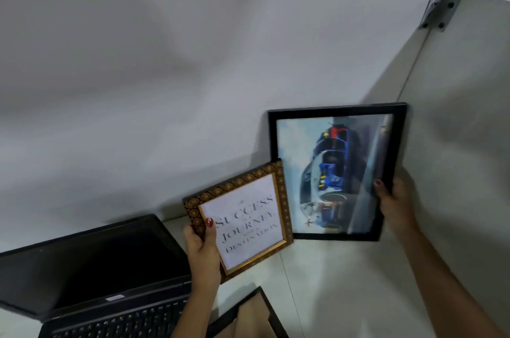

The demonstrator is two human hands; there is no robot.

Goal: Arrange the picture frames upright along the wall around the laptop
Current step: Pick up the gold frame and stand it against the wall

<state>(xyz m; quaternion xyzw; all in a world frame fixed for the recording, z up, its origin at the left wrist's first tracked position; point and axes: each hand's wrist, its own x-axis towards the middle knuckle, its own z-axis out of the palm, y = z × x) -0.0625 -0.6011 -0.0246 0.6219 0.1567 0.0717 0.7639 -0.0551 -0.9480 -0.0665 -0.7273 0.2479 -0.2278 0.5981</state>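
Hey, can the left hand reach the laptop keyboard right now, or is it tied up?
Probably not freely: the left hand is gripping the ornate brown frame. The laptop sits just beside it, unobstructed, once that frame is set down.

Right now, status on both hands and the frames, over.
Left hand grips patterned frame, tilted beside laptop. Right hand holds black frame upright near the wall. Frames overlap at one corner. Third frame lies flat below.
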